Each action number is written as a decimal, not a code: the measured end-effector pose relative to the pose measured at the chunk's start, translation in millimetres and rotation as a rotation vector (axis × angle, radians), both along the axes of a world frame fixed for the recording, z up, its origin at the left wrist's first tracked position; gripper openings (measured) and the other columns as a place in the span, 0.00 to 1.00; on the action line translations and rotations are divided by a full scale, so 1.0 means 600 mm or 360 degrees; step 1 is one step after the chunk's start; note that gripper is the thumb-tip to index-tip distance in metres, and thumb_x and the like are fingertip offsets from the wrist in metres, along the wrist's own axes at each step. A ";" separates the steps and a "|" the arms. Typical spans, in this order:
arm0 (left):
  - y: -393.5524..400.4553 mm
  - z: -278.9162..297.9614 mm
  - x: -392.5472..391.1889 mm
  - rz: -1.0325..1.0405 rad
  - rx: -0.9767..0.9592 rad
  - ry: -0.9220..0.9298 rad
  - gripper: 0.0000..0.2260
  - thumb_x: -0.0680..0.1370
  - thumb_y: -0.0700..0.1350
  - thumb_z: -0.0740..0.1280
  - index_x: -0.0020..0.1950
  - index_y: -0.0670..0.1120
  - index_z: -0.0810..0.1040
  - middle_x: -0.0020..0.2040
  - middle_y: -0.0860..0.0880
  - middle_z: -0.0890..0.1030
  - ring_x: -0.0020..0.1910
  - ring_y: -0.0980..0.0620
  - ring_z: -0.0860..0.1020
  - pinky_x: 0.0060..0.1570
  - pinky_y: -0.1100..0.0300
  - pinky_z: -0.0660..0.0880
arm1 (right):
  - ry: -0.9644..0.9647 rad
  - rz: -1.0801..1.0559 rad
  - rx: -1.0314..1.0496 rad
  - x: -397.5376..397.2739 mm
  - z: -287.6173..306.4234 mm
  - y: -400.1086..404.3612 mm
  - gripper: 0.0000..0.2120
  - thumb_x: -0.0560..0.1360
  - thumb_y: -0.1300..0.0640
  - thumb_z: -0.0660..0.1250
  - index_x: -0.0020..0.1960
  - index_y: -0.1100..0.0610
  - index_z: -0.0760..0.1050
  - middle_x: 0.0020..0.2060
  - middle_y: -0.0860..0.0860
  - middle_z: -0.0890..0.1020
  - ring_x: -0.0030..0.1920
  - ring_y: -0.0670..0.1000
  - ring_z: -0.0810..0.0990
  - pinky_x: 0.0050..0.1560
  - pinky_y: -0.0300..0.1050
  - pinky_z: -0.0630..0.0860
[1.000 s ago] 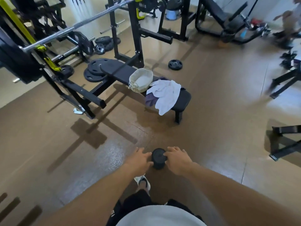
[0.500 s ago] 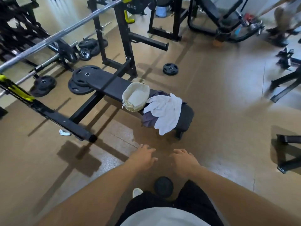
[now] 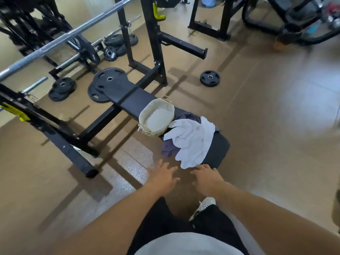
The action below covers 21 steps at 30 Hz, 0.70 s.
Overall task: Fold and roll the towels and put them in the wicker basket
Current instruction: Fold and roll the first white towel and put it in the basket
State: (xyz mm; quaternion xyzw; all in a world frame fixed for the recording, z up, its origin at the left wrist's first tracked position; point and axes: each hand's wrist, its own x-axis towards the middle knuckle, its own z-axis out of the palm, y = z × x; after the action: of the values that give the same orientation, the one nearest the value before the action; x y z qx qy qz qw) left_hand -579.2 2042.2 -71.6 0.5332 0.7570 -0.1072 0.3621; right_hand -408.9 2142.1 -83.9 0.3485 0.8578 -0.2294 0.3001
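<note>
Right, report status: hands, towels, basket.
Left hand and right hand open, empty, short of the bench. White towel unfolded over purple towel. Wicker basket beside them. Nothing in the way.

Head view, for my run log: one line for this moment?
left hand open | right hand open | white towel unfolded on bench | basket empty
</note>
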 end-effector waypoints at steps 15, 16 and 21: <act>0.237 -0.512 -0.040 -0.0147 0.0134 -0.0032 0.27 0.84 0.58 0.58 0.82 0.56 0.56 0.82 0.45 0.50 0.81 0.37 0.44 0.72 0.36 0.58 | 0.0061 -0.0050 0.0127 -0.083 -0.471 0.255 0.28 0.82 0.46 0.61 0.80 0.50 0.59 0.81 0.54 0.55 0.80 0.59 0.54 0.76 0.64 0.60; 0.254 -0.554 -0.053 -0.0133 0.0181 -0.0021 0.27 0.84 0.58 0.59 0.82 0.56 0.56 0.83 0.45 0.49 0.81 0.38 0.44 0.72 0.35 0.58 | 0.0101 -0.0042 0.0172 -0.092 -0.508 0.271 0.29 0.82 0.46 0.62 0.80 0.50 0.59 0.82 0.54 0.54 0.80 0.59 0.53 0.76 0.64 0.60; 0.332 -0.705 -0.098 -0.0097 0.0444 0.0103 0.27 0.83 0.57 0.60 0.81 0.58 0.56 0.83 0.45 0.45 0.82 0.40 0.41 0.70 0.28 0.60 | 0.0455 -0.0087 0.0450 -0.128 -0.639 0.336 0.34 0.77 0.44 0.68 0.79 0.46 0.59 0.81 0.52 0.54 0.79 0.60 0.53 0.72 0.62 0.67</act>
State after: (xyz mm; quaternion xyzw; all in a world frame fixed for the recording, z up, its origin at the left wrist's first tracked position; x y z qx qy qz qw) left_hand -638.2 2241.5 -494.5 0.5973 0.7594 -0.0290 0.2563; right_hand -485.5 2343.9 -467.3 0.3741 0.9056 -0.1619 0.1170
